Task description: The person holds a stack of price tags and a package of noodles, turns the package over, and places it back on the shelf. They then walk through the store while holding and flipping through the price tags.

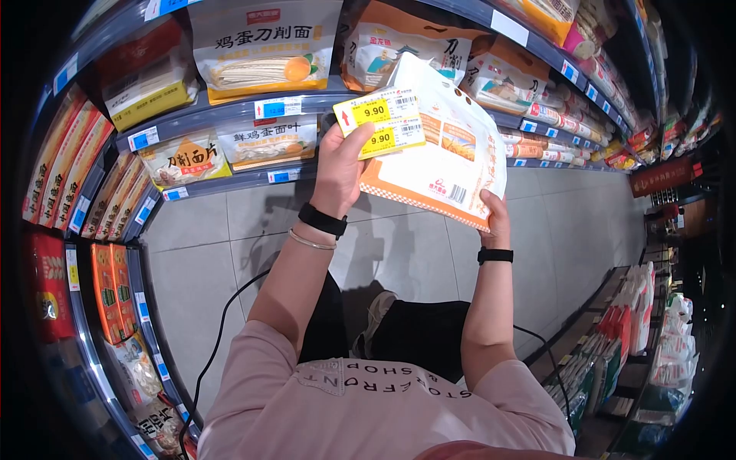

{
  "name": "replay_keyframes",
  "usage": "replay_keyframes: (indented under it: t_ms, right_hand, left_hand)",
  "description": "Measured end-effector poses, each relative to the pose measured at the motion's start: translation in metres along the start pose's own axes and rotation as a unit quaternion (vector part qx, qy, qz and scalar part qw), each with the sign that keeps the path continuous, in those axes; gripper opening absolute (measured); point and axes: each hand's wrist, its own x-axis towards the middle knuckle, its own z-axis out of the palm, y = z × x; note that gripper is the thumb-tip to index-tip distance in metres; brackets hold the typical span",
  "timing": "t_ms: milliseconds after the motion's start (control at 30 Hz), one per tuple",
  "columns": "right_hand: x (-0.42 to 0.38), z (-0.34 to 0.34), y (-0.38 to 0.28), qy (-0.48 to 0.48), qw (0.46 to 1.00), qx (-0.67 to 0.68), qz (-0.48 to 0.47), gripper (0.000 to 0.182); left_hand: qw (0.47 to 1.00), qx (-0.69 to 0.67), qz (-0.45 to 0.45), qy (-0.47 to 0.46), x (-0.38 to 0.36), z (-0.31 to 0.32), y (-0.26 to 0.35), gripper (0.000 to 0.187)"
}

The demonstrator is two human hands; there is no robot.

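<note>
My left hand holds up yellow price tags that read 9.90, one above the other. My right hand grips the lower corner of a white and orange noodle packet, its back side with a barcode turned toward me. The tags overlap the packet's upper left part. Both wrists wear a black band; the left also carries a thin bracelet.
Grey store shelves curve around the left and top, stocked with noodle packets and blue price labels. More packaged goods stand on a low shelf at the right. Grey floor tiles lie below. A black cable hangs beside my body.
</note>
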Motion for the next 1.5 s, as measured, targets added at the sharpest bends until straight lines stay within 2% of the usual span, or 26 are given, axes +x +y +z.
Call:
replay_keyframes:
  t_ms: [500,967,1367,1500]
  right_hand:
    - [0.001,-0.005,0.000,0.006,1.000,0.000,-0.001,0.064]
    - [0.000,0.000,-0.001,0.019,1.000,0.011,0.014,0.062]
    - [0.005,-0.012,0.006,0.023,1.000,0.012,0.013,0.059]
    - [0.005,-0.010,0.007,0.026,1.000,0.014,0.003,0.059]
  left_hand:
    - [1.000,-0.005,-0.008,0.011,-0.004,0.003,0.003,0.031]
    - [0.999,-0.003,-0.016,0.038,-0.004,0.002,0.003,0.026]
    - [0.997,-0.039,-0.016,0.062,-0.004,-0.005,-0.003,0.030]
    - [0.999,-0.036,-0.005,0.029,-0.003,-0.012,-0.008,0.036]
